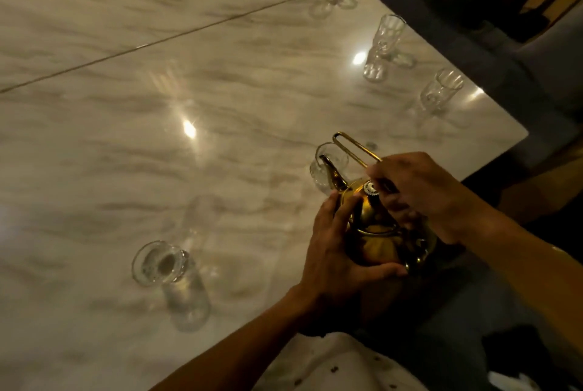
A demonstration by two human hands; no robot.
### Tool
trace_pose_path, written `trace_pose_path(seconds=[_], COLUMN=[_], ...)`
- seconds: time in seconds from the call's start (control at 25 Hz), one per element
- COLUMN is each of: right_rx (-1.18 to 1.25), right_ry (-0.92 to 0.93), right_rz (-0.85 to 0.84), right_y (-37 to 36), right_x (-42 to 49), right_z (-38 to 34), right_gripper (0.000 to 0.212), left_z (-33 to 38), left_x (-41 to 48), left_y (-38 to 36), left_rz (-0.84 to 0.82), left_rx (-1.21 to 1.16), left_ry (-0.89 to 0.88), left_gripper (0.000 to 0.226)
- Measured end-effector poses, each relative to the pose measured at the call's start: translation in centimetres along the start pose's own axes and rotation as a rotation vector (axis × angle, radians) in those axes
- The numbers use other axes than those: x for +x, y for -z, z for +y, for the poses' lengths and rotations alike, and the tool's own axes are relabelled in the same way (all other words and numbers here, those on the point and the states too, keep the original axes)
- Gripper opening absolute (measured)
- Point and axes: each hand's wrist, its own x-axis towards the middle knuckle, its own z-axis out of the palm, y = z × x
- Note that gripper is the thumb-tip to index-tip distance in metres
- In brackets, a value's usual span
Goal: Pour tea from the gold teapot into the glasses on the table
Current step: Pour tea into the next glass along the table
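Five glasses on desk; teapot spout over nearest glass, right hand grips handle, left hand cups body. Far glasses look empty; most pouring left.

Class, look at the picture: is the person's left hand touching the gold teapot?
Touching. The head view shows the left hand cupping the gold teapot, fingers on its side and thumb beneath, with no gap.

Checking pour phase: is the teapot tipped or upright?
Tipped. The teapot leans forward, spout at the rim of the glass beside it. Whether tea flows: cannot tell.
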Motion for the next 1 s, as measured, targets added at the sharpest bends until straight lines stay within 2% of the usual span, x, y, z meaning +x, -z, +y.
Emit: trace_pose_path(seconds=[0.16, 0.44, 0.64, 0.84, 1.0], right_rx=[-0.079, -0.172, -0.254, -0.312, -0.351], right_ry=[-0.033, -0.233, -0.315, -0.338, -0.388], right_rz=[-0.076, -0.091, -0.119, -0.111, -0.109], right_y=[2.9, 4.2, 4.1, 3.5, 3.0], right_x=[2.4, 6.0, 7.4, 8.2, 8.8], right_z=[-0.6, -2.5, -4.1, -5.2, -5.8], right_gripper=[0.031, 0.021, 0.021, 0.023, 0.026], left_z=[0.5, 1.9, 2.5, 3.0, 3.3], left_x=[1.6, 3.4, 4.1, 4.6, 4.9], left_y=[-2.1, -3.2, -3.4, -3.3, -3.1], left_rz=[0.011, 0.013, 0.010, 0.041, 0.050], left_rx=[-0.045, -0.157, -0.230, -0.294, -0.330], left_ry=[0.033, 0.104, 0.169, 0.155, 0.165], left_gripper=[0.110, 0.101, 0.098, 0.084, 0.083])
